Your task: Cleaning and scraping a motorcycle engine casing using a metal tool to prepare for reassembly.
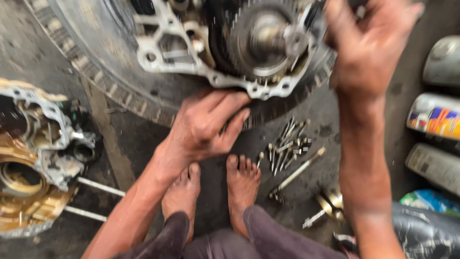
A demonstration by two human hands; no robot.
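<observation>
The left hand (207,123) lies flat with fingers spread against the lower edge of the metal engine casing (211,52), holding nothing. The right hand (371,45), blurred, is open at the casing's right side beside the gear (261,41). Loose bolts (287,144) lie on the floor (120,144) near two bare feet (242,184).

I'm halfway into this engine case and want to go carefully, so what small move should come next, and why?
Probably steady the casing before pulling anything. The left hand rests flat against the lower edge of the aluminium engine casing, open, while the right hand is up at the gear side, blurred. The loose bolts lie beside the bare feet, so a slipping part could scatter them.
</observation>
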